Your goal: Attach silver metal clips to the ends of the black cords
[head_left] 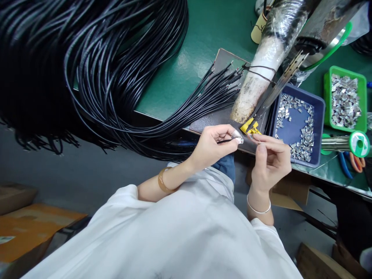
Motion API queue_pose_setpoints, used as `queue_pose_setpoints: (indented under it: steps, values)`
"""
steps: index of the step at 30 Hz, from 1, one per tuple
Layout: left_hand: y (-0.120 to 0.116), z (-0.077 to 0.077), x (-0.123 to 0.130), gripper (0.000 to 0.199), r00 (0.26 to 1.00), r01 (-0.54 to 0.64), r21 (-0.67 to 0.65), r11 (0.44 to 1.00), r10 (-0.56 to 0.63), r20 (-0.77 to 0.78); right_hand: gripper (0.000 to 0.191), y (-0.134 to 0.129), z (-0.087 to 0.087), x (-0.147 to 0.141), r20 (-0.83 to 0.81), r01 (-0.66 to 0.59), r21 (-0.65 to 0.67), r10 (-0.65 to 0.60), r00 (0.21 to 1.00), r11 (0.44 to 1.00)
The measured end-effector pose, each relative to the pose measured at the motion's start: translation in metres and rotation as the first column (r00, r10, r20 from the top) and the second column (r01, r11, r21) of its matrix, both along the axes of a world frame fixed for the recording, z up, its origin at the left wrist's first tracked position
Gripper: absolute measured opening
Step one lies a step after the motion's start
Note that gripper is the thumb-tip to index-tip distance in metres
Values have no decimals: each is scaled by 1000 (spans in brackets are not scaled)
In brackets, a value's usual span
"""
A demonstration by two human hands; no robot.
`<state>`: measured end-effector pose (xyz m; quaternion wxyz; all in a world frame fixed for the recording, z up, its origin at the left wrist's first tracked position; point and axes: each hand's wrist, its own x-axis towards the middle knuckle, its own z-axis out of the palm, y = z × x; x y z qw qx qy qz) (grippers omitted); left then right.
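My left hand (216, 144) is closed, with thumb and fingers pinching the end of a black cable (223, 141). A small shiny metal connector (240, 139) sits at that end, by the fingertips. My right hand (271, 157) is just to the right, its thumb and forefinger drawn together; anything between them is too small to make out. Beyond the fingertips is a yellow piece (250, 127) below a soldering iron (290, 71) with a perforated metal barrel. The hands are apart, at the table's front edge.
A large bundle of black cables (122, 77) covers the left, ends fanned over a dark board (229, 58). A wrapped white tube (255, 77) slants overhead. At right are a blue tray (319, 128) and green bin (327, 97) of metal parts, a solder spool (359, 144) and pliers (345, 164).
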<state>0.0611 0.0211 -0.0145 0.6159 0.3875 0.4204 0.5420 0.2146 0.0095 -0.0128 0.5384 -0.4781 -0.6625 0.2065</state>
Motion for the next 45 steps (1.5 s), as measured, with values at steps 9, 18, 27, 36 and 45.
queue_pose_setpoints:
  steps: [9, 18, 27, 36, 45]
  values:
    - [4, 0, 1, 10, 999, -23, 19, 1000, 23, -22, 17, 6, -8, 1, 241, -54, 191, 6, 971, 980]
    - [7, 0, 5, 10, 992, -72, -2, 997, 71, -108, 22, 11, -10, 0, 356, -39, 311, -78, 931, 950]
    - [8, 3, 6, 12, 985, -104, 32, 994, 108, -137, 22, 13, -2, -5, 357, -2, 322, -119, 927, 947]
    - [7, 2, 4, 11, 979, -85, 33, 996, 89, -181, 21, 10, -3, -3, 355, -33, 317, -86, 931, 948]
    - [4, 2, 5, 11, 973, -82, 137, 987, 109, -206, 21, 12, 0, -2, 375, 4, 299, -121, 919, 954]
